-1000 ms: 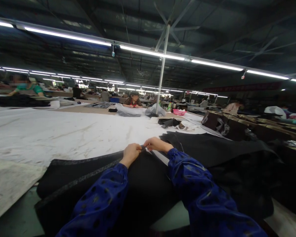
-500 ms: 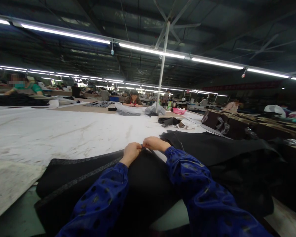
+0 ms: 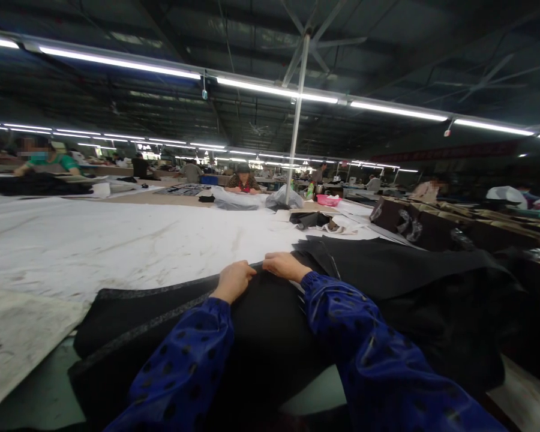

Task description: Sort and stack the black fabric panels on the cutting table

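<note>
Now pinching black fabric [image 3: 270, 336] along its far edge with left hand [image 3: 234, 281] and right hand [image 3: 284, 265].
Spread below both hands, over the bench [image 3: 117, 240]; liable to skew from one loosened pinch.

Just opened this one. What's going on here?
Someone in blue sleeves is handling black cloth. The left hand and right hand pinch its far edge, close together with a small gap between. A white sheet spreads beyond, and more black fabric lies to the right.
</note>
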Demonstrator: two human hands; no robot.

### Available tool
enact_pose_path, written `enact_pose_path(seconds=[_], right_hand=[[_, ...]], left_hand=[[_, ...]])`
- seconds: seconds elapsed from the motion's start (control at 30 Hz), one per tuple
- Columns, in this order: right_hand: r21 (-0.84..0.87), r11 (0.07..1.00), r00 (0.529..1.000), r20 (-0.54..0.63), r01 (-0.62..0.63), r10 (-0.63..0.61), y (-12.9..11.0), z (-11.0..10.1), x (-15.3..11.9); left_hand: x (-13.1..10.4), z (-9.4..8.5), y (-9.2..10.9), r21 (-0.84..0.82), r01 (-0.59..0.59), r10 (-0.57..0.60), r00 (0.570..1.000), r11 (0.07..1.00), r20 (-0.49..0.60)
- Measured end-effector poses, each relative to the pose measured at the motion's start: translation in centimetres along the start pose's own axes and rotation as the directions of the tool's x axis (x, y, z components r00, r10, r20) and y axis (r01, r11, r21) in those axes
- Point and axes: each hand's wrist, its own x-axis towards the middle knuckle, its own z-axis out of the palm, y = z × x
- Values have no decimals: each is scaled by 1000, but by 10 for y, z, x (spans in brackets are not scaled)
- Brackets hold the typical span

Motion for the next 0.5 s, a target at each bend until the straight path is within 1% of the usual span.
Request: enact_pose_path(seconds=[0.2, 0.33, 0.43, 0.5], right_hand=[[-57, 997, 999, 36, 43, -41, -3, 5, 0], [-64, 997, 997, 62, 53, -49, -5, 8, -1], [-52, 997, 994, 92, 63, -58, -7, 3, -4], [-39, 997, 992, 110, 60, -55, -7, -5, -4]], left_hand=[[-6, -2, 6, 85, -85, 85, 996, 993, 5], [-6, -3, 8, 111, -111, 110, 994, 988, 16], [-6, -5, 10, 113, -104, 103, 995, 988, 21], [-7, -6, 10, 114, -99, 97, 995, 989, 22]])
